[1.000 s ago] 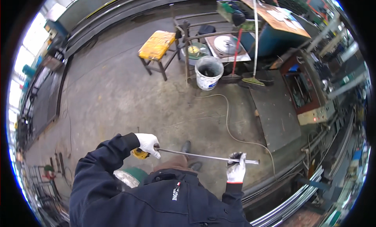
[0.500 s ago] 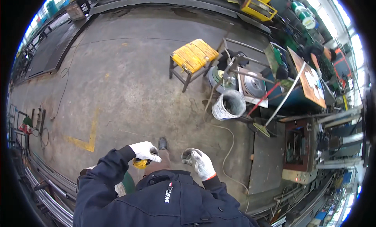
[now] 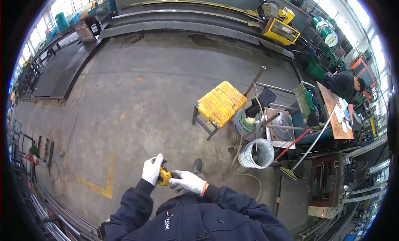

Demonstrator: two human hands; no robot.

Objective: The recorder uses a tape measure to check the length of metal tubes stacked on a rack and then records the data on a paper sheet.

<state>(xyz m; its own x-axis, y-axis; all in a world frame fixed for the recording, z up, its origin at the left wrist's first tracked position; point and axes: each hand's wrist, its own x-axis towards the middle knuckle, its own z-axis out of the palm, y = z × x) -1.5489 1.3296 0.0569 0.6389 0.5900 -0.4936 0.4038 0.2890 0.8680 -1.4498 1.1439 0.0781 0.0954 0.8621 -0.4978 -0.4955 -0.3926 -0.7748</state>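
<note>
"Yellow tool [image 3: 164, 177], but where exactly?"

"Between both hands, in front of the dark jacket [image 3: 195, 224], above the floor [image 3: 137, 128]. Black parts on it too; exact kind too small to tell."

"And the left hand [image 3: 152, 170]?"

"White-gloved, curled around the tool's left side. Grasping it."

"The right hand [image 3: 188, 181]?"

"White-gloved as well, with an orange band [image 3: 205, 188] at the wrist. Fingers [image 3: 178, 181] bent, tips against the tool's right end. Cannot tell whether gripping or merely touching."

"Near the hands?"

"A dark shoe [image 3: 197, 165], just beyond the right one. Off to the left, a yellow line [image 3: 109, 185] on the floor, with a corner in it."

"Farther out?"

"A stool [image 3: 222, 103] with a worn yellow top and dark legs, well apart from the hands. To its right, a metal frame [image 3: 286, 127]. Nearer, a white bucket [image 3: 246, 158], with a pale hose [image 3: 259, 183] curving over the floor close by."

"Any poles?"

"Two, one red [image 3: 293, 146], one white [image 3: 316, 140], both slanting, to the right of the bucket. A brush head [image 3: 287, 173] at the foot of the white one."

"And at far right?"

"A wooden counter [image 3: 337, 133], with papers [image 3: 340, 115] on top. Beside it, a person [image 3: 343, 85] in dark clothes, bent forward. Nearer, a red-brown machine [image 3: 324, 187] with a small red light [image 3: 322, 215]."
</note>
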